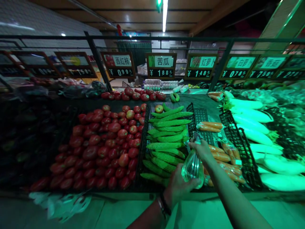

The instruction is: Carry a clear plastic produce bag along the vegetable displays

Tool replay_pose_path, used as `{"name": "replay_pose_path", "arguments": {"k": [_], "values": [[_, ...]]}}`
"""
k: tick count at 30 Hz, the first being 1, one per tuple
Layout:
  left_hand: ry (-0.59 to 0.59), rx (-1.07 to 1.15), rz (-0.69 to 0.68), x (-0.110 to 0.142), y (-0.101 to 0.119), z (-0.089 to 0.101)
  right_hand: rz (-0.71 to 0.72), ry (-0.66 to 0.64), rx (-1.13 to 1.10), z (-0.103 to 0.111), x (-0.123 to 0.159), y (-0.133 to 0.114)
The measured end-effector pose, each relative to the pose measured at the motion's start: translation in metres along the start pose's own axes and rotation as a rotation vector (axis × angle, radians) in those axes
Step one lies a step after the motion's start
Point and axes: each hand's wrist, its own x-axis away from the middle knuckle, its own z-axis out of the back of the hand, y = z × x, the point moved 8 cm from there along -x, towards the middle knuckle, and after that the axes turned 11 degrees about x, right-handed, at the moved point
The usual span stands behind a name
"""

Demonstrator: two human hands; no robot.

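Observation:
A clear spray bottle [192,167] is held between my two hands over the edge where the bitter melons [165,145] meet the bagged carrots [220,156]. My left hand [179,184], with a dark band at its wrist, is wrapped around the bottle's lower body. Up at the spray head, my right hand [202,150] grips the neck and trigger area; some of its fingers are hidden. The bottle leans slightly, its nozzle end pointing away from me. Beneath it, the bitter melons lie stacked crosswise in a black crate.
Red tomatoes [102,149] fill the display on the left. White radishes [257,133] lie at the right beside a black crate wall [243,146]. Price signs [161,65] hang from a dark rail behind. Plastic bags [63,203] hang at the front edge.

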Motion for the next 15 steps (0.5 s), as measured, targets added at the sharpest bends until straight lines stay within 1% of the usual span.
{"name": "replay_pose_path", "arguments": {"k": [5, 8, 12, 15], "values": [[0.021, 0.002, -0.048, -0.038, 0.041, 0.027, 0.022, 0.065, 0.016, -0.014, -0.05, -0.035], [0.021, -0.023, -0.106, -0.062, 0.064, 0.042, 0.042, 0.082, 0.022, -0.025, -0.077, -0.059], [0.039, -0.019, -0.156, -0.096, 0.085, 0.062, 0.059, 0.07, 0.027, -0.044, -0.109, -0.092], [0.044, -0.016, -0.169, -0.113, 0.098, 0.076, 0.052, 0.073, 0.042, -0.057, -0.128, -0.109]]}}
